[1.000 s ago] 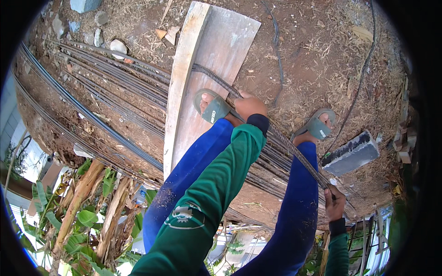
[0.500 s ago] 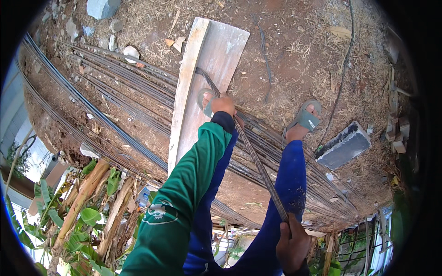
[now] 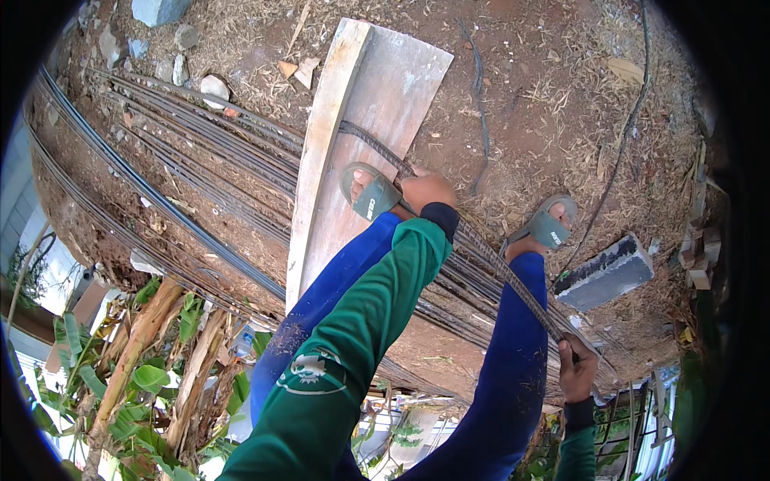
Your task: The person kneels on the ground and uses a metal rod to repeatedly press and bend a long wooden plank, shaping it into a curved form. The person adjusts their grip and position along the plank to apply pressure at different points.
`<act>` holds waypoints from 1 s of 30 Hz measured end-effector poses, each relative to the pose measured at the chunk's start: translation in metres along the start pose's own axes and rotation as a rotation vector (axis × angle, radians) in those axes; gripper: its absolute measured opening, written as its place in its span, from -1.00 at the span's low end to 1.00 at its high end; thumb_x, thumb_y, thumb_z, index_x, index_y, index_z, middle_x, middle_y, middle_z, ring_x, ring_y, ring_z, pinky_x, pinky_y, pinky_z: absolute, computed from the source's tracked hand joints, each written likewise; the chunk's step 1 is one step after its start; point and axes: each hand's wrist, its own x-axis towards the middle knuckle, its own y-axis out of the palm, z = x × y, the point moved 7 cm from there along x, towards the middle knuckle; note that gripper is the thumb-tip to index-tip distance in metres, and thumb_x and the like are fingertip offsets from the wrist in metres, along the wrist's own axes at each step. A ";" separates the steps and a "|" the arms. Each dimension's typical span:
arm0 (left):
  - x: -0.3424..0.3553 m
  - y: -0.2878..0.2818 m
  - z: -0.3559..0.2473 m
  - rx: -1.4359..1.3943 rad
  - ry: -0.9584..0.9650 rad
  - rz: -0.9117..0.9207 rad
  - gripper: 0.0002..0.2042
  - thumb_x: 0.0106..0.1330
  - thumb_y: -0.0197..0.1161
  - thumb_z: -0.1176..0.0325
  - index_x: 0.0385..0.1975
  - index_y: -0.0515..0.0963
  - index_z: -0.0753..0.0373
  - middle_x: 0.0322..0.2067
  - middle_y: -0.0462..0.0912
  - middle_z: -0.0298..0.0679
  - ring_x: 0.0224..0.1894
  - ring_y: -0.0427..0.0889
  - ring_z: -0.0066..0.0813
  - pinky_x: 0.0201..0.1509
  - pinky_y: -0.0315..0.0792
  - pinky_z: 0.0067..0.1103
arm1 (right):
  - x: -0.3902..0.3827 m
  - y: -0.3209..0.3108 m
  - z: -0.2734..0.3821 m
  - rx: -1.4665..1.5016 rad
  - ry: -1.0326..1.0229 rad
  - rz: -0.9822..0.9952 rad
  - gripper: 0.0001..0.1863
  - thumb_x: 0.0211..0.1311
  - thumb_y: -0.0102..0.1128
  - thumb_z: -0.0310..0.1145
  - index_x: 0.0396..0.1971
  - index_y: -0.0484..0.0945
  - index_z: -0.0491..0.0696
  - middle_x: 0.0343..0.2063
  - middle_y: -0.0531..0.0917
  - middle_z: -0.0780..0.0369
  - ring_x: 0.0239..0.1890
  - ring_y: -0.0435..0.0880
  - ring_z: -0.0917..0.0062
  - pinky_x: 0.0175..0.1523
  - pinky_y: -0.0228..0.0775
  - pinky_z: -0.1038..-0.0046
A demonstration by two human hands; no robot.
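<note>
A ribbed rod [image 3: 520,290] is enclosed by the curled left hand [image 3: 429,191] near the board [image 3: 393,88]. Farther from the board, it is gripped by the right hand [image 3: 577,373].

From the left hand [image 3: 429,190], straw-strewn ground leaves room to pass at 2 o'clock; a thin cable [image 3: 481,104] lies low at 1. A sandalled foot [image 3: 370,192] blocks 9, and the raised edge of the board [image 3: 393,88] stands at 10. The bar [image 3: 525,293] closes off 5, crossing the right leg [image 3: 512,361]. From the right hand [image 3: 577,373], a block [image 3: 607,274] obstructs just past 12; 2 is passable.
</note>
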 end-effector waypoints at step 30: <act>0.002 0.015 0.009 0.044 0.071 0.019 -0.54 0.44 0.04 0.16 -0.46 0.58 0.53 -0.45 0.63 0.28 -0.33 0.66 0.19 -0.29 0.48 -0.15 | 0.027 0.015 -0.037 -0.210 -0.099 -0.104 -0.65 0.28 0.29 -0.08 -0.42 0.67 -0.11 -0.71 0.50 0.16 -0.66 0.45 0.40 -0.46 0.30 0.38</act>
